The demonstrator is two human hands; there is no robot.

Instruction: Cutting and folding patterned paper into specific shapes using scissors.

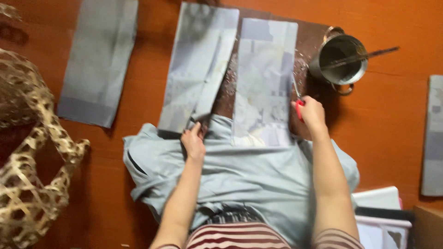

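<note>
My left hand (194, 140) pinches the near corner of a folded grey paper sheet (198, 64) that lies on the orange-brown floor. My right hand (311, 113) grips a red-handled tool (297, 99), whose thin metal blade points up along the right edge of a second grey paper sheet (265, 78). Both sheets lie side by side over a dark board, and their near ends rest on a pale grey-blue cloth (249, 170) spread across my lap.
A metal pot (341, 57) with a stick across its rim stands at the right. Another grey sheet (99, 60) lies at the left, one more (434, 133) at the right edge. A woven bamboo basket (27, 152) fills the left side. White and dark items (383, 212) sit at the lower right.
</note>
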